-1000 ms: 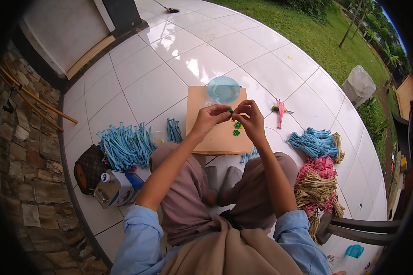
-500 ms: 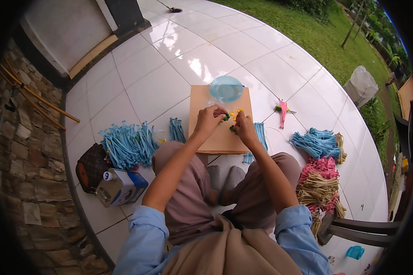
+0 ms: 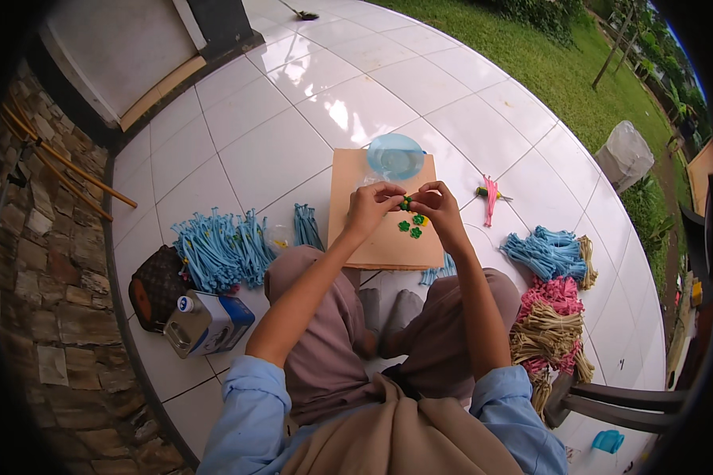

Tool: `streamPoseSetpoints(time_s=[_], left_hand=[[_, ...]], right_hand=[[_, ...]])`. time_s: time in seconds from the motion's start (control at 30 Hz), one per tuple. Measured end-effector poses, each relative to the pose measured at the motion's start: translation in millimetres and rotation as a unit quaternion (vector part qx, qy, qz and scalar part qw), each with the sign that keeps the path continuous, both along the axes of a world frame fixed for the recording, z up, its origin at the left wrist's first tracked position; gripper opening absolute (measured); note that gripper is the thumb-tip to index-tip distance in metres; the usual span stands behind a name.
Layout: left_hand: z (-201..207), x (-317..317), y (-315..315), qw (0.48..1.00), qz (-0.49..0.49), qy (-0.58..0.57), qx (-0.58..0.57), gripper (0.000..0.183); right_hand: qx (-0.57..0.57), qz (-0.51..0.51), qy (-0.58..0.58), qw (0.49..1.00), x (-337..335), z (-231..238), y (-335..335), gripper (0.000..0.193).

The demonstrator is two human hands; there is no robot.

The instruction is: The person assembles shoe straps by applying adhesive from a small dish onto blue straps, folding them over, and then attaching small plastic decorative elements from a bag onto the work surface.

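Over a tan board [image 3: 372, 252], my left hand [image 3: 372, 207] and my right hand [image 3: 440, 214] meet fingertip to fingertip. Between them is a small green flower-shaped piece [image 3: 406, 203] with a bit of yellow at it, pinched from both sides. Just below the fingers, several loose green flower pieces [image 3: 404, 226] lie on the board, with a small yellow piece [image 3: 425, 222] beside them. A translucent blue bowl [image 3: 396, 156] stands at the board's far edge, and crumpled clear plastic [image 3: 368, 181] lies near it, partly behind my left hand.
Blue stem-like bundles [image 3: 220, 249] lie at left beside a metal can [image 3: 210, 323] and a dark bag [image 3: 160, 286]. More bundles, blue [image 3: 545, 253], pink [image 3: 558, 289] and beige [image 3: 548, 328], are piled at right. A pink bundle with a tool [image 3: 491, 198] sits beyond. A dark chair part [image 3: 626, 400] juts in.
My right hand has moved up from the yellow pieces to meet my left at the green piece. The loose green pieces on the board now show more fully.
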State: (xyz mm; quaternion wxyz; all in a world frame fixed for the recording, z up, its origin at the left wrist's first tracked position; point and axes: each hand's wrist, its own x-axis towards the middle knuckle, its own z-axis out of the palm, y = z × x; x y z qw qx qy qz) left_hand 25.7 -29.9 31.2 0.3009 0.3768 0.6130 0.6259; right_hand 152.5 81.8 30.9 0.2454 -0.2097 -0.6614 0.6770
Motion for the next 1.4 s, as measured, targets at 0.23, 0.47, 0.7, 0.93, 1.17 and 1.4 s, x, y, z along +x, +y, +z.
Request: streamPoseSetpoints(time_s=[0.23,0.47,0.7,0.93,1.17,1.4], left_hand=[[-2.7,-7.0,0.3,0.998,-0.018,-0.014,0.055,0.014],[8.4,1.8,-2.5,0.988,-0.039,-0.147,0.035,0.023],[3.6,-4.1,-5.9,0.989,-0.06,-0.135,0.025,0.022],[-2.8,-12.4,-4.5,0.999,0.033,-0.027,-0.007,0.018],[-11.6,-12.6,-2.7,0.999,0.031,-0.008,-0.008,0.02],[-13.5,-16.4,-6.3,0.999,0.024,-0.035,-0.013,0.021]], right_hand=[[-0.187,0.035,0.046,0.981,2.3,15.9,-3.6,0.031],[-0.075,0.029,0.085,0.993,0.6,13.8,-7.1,0.031],[-0.072,0.033,0.067,0.995,1.7,13.3,-1.4,0.028],[0.12,-0.105,-0.05,0.986,-3.6,-23.2,7.9,0.028],[0.443,-0.067,-0.108,0.888,-17.5,-55.2,-7.0,0.02],[0.371,-0.096,-0.097,0.919,-11.4,-32.4,-4.9,0.018]])
